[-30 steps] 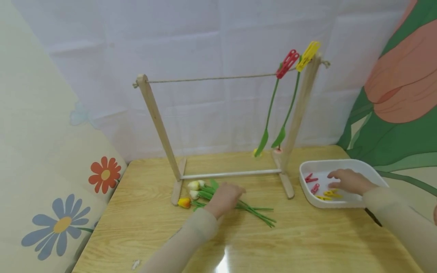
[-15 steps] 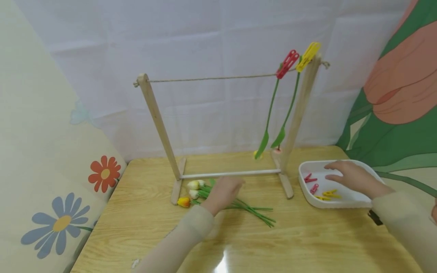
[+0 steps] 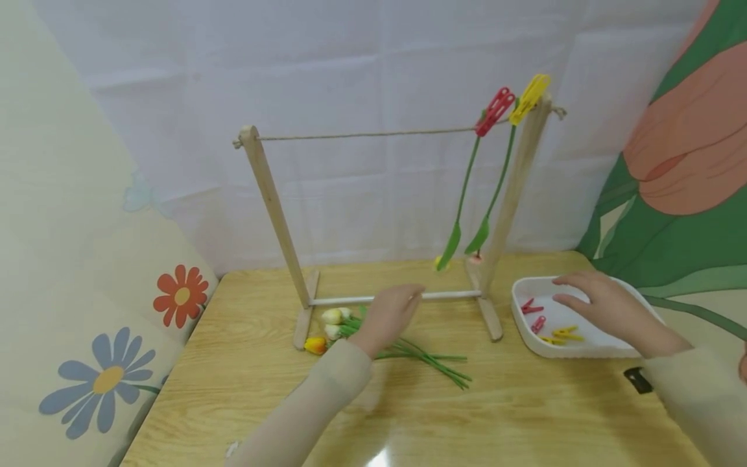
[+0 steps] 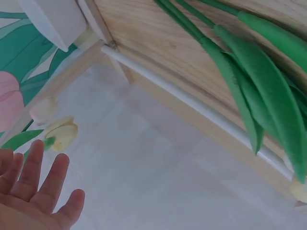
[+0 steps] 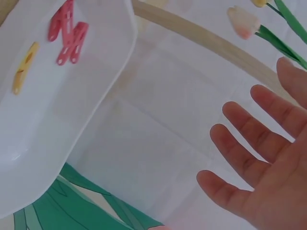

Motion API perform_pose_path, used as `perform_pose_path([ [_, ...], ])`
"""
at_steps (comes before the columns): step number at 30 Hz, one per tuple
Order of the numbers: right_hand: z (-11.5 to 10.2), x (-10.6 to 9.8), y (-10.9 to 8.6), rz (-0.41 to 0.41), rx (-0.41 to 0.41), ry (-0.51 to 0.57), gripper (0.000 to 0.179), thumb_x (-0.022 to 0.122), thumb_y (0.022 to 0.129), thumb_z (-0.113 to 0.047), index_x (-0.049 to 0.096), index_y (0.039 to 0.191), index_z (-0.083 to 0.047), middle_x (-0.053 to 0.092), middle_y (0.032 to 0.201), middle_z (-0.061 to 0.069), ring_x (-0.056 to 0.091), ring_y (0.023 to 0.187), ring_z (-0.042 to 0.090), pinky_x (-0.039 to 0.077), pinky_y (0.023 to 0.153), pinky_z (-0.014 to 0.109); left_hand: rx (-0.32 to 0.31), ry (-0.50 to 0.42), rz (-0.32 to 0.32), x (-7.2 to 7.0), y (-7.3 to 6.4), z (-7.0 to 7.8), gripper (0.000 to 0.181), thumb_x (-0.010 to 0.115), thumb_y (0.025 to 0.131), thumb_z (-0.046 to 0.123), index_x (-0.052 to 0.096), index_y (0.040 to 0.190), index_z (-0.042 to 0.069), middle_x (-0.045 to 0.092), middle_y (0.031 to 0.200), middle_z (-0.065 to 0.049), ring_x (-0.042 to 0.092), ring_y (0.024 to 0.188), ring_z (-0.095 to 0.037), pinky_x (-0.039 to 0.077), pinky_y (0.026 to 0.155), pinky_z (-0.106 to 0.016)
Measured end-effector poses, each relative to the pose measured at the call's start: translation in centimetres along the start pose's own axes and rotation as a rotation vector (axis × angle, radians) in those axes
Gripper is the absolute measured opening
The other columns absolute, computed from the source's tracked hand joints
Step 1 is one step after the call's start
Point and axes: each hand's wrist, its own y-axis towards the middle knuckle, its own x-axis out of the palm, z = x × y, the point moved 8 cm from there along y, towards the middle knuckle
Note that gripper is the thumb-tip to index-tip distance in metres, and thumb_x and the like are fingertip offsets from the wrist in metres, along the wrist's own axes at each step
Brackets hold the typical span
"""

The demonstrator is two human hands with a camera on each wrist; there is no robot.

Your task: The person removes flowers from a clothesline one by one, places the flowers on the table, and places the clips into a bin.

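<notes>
Beige-cuffed, the left hand point(image 3: 388, 320) is held above artificial tulips point(image 3: 333, 316), laid with heads toward the left edge of the table point(image 3: 496, 408). The right hand point(image 3: 621, 316) is raised over clothespins point(image 3: 567, 335) in a white tray point(image 3: 572, 350) by the right edge. In the wrist views, both hands' fingers point(image 4: 55, 179) are extended, nothing gripped; broad leaves point(image 4: 264, 91), mostly hidden from the head camera, are revealed from the left wrist. White cloth point(image 3: 350, 214) is hung behind.

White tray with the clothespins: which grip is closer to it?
Right. The right grip appears just over the white tray; the left grip is farther away, left of it, near the flower stems.
</notes>
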Motion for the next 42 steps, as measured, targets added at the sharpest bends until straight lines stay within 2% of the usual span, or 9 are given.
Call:
perform_pose_path([
  [4,-0.8,-0.5,-0.2,0.071,-0.011,0.019,0.026,0.07,0.088,-0.008,0.066,0.107,0.01,0.064,0.105,0.029,0.057,0.099,0.047,0.045,0.081,0.058,-0.051,-0.042,0.027,-0.3,0.7,0.1,0.03,0.051,0.102,0.016,0.061,0.126,0.001,0.065,0.124,-0.011,0.062,0.113,-0.024,0.048,0.098,-0.035],
  [10,-1.8,-1.2,-0.4,0.156,-0.042,0.034,0.023,0.07,0.088,-0.007,0.067,0.105,0.008,0.065,0.103,0.026,0.058,0.098,0.043,0.044,0.08,0.054,-0.16,-0.152,0.001,-0.7,2.1,0.5,0.04,0.047,0.104,0.022,0.048,0.14,0.006,0.054,0.138,-0.009,0.051,0.127,-0.024,0.039,0.108,-0.037],
  [15,-2.2,-1.3,-0.3,0.204,-0.067,0.051,0.021,0.07,0.088,-0.006,0.067,0.104,0.008,0.065,0.103,0.025,0.058,0.098,0.043,0.043,0.08,0.044,-0.145,-0.203,0.055,-1.5,3.6,1.6,0.041,0.051,0.102,0.018,0.047,0.141,0.004,0.052,0.14,-0.011,0.048,0.13,-0.024,0.035,0.11,-0.037],
  [21,-2.6,-1.3,-0.3,0.226,-0.077,0.07,0.02,0.071,0.087,-0.004,0.067,0.103,0.007,0.065,0.103,0.025,0.058,0.098,0.042,0.041,0.081,0.036,-0.139,-0.223,0.116,-2.0,4.6,2.6,0.042,0.052,0.101,0.018,0.047,0.139,0.001,0.053,0.139,-0.013,0.049,0.128,-0.026,0.038,0.108,-0.037],
  [26,-3.4,-1.4,-0.3,0.255,-0.088,0.096,0.021,0.07,0.087,-0.003,0.067,0.104,0.008,0.063,0.107,0.026,0.056,0.102,0.043,0.038,0.09,0.024,-0.14,-0.224,0.157,-2.8,5.2,3.2,0.043,0.053,0.101,0.018,0.045,0.14,0.0,0.051,0.14,-0.015,0.048,0.129,-0.027,0.037,0.109,-0.035],
  [29,-3.6,-1.4,-0.2,0.254,-0.075,0.11,0.022,0.069,0.088,-0.004,0.066,0.106,0.009,0.06,0.111,0.027,0.052,0.106,0.044,0.039,0.095,0.034,-0.154,-0.237,0.156,-3.1,5.5,3.4,0.045,0.052,0.101,0.019,0.043,0.141,0.0,0.049,0.141,-0.015,0.046,0.131,-0.027,0.035,0.11,-0.034],
  [33,-3.8,-1.2,-0.1,0.242,-0.067,0.124,0.022,0.068,0.089,-0.004,0.065,0.107,0.009,0.059,0.113,0.029,0.05,0.107,0.046,0.039,0.088,0.054,-0.187,-0.279,0.125,-3.1,6.0,3.5,0.049,0.051,0.102,0.021,0.037,0.146,0.002,0.043,0.147,-0.014,0.041,0.134,-0.026,0.031,0.112,-0.035],
  [39,-4.1,-1.1,-0.1,0.257,-0.094,0.119,0.021,0.069,0.088,-0.004,0.067,0.106,0.007,0.06,0.112,0.027,0.052,0.106,0.045,0.039,0.093,0.041,-0.192,-0.28,0.13,-3.3,7.0,3.7,0.053,0.05,0.103,0.023,0.033,0.148,0.002,0.041,0.148,-0.015,0.04,0.135,-0.028,0.031,0.113,-0.035],
  [42,-4.3,-1.0,0.0,0.256,-0.102,0.12,0.021,0.069,0.088,-0.005,0.067,0.105,0.007,0.06,0.111,0.027,0.052,0.105,0.045,0.04,0.089,0.047,-0.201,-0.295,0.135,-3.5,7.5,3.7,0.054,0.05,0.103,0.023,0.03,0.149,0.003,0.039,0.15,-0.014,0.038,0.137,-0.027,0.029,0.114,-0.034],
])
